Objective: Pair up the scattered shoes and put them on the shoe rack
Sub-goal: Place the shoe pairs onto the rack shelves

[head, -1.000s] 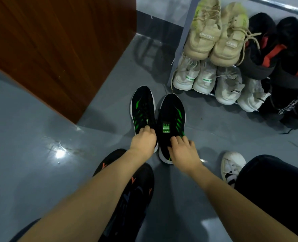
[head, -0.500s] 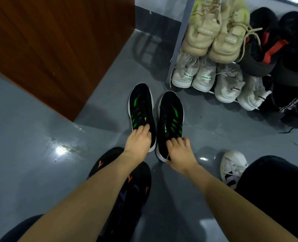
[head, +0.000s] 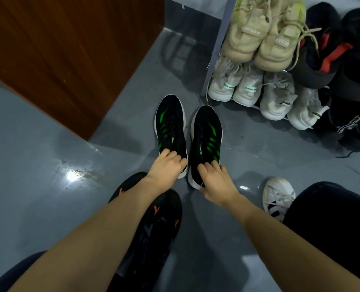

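On the floor just before the shoe rack [head: 213, 53] — black-and-green pair [head: 206, 135], toes toward it, set side by side so both lift together. Your left hand [head: 166, 168] and right hand [head: 216, 178] each curl a grip over one heel collar.

Two black-and-green sneakers [head: 171, 127] [head: 206, 140] at centre; two beige [head: 245, 36] [head: 280, 45], four whitish [head: 223, 85] and perhaps two black-and-red shoes [head: 322, 53] upper right; two hands [head: 167, 168] [head: 216, 179].
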A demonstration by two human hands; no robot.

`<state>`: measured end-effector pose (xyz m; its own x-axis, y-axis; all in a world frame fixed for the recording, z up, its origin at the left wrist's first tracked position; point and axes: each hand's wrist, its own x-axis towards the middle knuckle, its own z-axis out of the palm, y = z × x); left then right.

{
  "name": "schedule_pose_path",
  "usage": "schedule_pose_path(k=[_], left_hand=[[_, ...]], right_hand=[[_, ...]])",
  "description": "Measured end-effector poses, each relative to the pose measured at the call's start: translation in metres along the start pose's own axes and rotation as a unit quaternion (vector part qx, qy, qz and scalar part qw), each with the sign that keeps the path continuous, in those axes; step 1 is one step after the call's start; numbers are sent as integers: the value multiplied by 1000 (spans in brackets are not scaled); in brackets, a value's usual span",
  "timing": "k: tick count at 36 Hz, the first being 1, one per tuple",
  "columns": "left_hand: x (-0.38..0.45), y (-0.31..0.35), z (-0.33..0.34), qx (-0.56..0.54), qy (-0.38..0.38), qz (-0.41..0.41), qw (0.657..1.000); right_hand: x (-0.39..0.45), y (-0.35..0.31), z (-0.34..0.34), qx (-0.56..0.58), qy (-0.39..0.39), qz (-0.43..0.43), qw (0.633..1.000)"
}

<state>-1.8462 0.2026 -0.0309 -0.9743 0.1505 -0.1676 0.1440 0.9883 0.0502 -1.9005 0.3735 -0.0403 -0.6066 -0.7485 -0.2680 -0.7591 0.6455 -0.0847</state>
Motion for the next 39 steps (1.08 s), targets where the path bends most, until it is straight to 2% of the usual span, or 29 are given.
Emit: schedule_pose_path(k=[8, 16, 22, 32, 39], left_hand=[[6, 1, -24, -25, 9, -54, 998], [4, -4, -74, 14, 33, -79, 996], [9, -9, -110, 2, -7, -91, 996], [29, -22, -143, -24, -11, -164, 986], [16, -9, -220, -40, -44, -185, 981]], right_hand=[[-3, -5, -40, 31, 0, -27, 999], [-3, -14, -93, 42, 11, -17, 999], [-1, -15, -129, 19, 33, -23, 999], [29, 11, -167, 18, 46, -87, 995], [17, 20, -241, -16, 34, -168, 985]])
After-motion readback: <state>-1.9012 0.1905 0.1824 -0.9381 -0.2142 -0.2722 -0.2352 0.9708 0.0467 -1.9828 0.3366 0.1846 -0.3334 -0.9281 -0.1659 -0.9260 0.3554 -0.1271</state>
